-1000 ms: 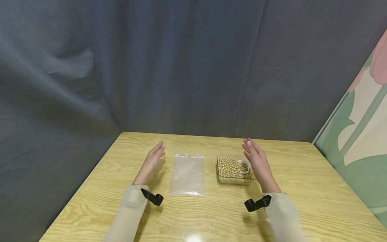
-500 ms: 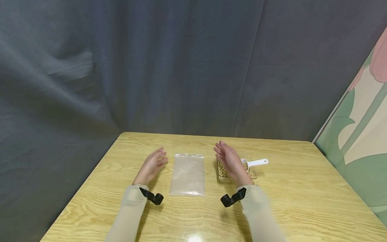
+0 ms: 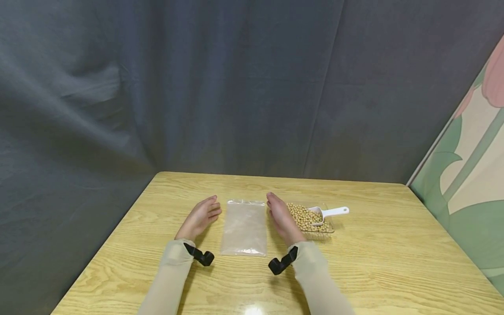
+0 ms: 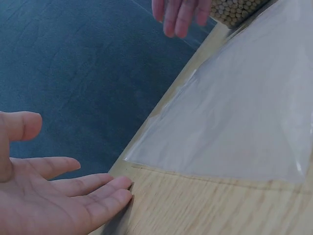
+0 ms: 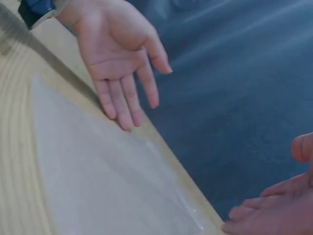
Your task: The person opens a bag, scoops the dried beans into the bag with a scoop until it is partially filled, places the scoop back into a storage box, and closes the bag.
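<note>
A clear plastic bag (image 3: 245, 228) lies flat on the wooden table, its top edge toward the back. My left hand (image 3: 199, 217) is beside the bag's left edge, fingers extended and palm turned inward, holding nothing. On the other side, my right hand (image 3: 281, 217) is at the bag's right edge, likewise with loosely straight fingers and nothing in them. Just right of that hand stands a clear container (image 3: 320, 235) full of yellowish, soybean-like beans (image 3: 301, 214); the hand and wrist hide its left part. A white scoop (image 3: 334, 211) rests in the beans, handle pointing right over the rim.
The wooden table (image 3: 393, 245) carries the bag and container. A dark blue-grey curtain (image 3: 244, 87) hangs behind its back edge and along the left. At the right is a panel (image 3: 472, 175) painted with flowers and leaves. Both wrists wear black camera mounts.
My right hand has moved left, from over the container's right side past it to the bag's right edge, uncovering the scoop's handle. The left hand has shifted only slightly inward.
</note>
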The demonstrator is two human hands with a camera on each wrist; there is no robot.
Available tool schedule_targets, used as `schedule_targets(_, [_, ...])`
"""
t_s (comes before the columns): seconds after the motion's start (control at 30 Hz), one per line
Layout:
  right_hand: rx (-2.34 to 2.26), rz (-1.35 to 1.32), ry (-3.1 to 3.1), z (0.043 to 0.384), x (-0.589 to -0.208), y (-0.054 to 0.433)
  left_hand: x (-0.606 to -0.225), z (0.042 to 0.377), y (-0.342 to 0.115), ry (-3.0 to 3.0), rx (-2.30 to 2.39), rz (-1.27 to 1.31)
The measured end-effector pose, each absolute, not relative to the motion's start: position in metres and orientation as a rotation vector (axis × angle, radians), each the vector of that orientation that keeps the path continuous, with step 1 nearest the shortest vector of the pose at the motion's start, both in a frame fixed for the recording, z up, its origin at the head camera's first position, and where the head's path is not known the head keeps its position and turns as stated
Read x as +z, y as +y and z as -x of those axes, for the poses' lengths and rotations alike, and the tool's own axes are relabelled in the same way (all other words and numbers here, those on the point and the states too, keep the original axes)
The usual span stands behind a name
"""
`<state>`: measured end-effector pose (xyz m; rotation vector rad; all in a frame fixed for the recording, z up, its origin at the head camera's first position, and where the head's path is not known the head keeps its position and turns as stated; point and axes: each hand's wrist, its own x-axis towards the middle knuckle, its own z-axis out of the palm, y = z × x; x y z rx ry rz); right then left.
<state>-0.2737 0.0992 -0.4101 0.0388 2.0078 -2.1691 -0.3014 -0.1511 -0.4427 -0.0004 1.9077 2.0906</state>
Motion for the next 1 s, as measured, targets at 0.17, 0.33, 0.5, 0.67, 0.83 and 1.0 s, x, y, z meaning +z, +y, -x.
schedule_targets(0.17, [-2.103,-0.096,2.090,0.275,-0.418,0.094,-0.444,0.302,-0.150,1.907,2.080,-0.020])
schedule_targets(0.33, [-2.068,-0.134,2.115,0.275,-0.427,0.089,-0.446,0.302,-0.147,1.906,2.069,-0.017])
schedule_targets(0.5, [-2.024,-0.151,2.109,0.275,-0.434,0.087,-0.449,0.302,-0.145,1.904,2.065,-0.032])
schedule_targets(0.67, [-2.102,-0.171,2.038,0.275,-0.436,0.087,-0.448,0.303,-0.142,1.905,2.070,-0.019])
schedule_targets(0.83, [-2.209,-0.182,1.971,0.275,-0.438,0.084,-0.448,0.304,-0.141,1.906,2.071,-0.011])
schedule_targets(1.0, [-2.270,-0.190,1.960,0.276,-0.439,0.081,-0.449,0.303,-0.141,1.912,2.061,-0.037])
